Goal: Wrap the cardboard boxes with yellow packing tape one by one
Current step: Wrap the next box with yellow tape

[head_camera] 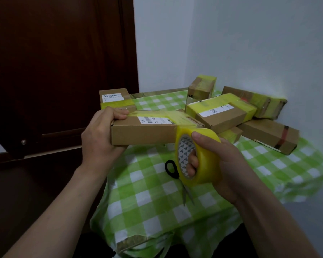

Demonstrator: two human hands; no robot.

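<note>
Two grips work over the left edge of the desk [153, 211]: left grip [103, 135] clasps the cardboard box [144, 134], right grip [226, 164] holds the tape roll [207, 161].

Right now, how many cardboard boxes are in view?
7: held box in the left hand; back-left box; upright back box; labelled middle box; wall-side box; far-right box; half-hidden box under the pile. Others may be hidden.
</note>
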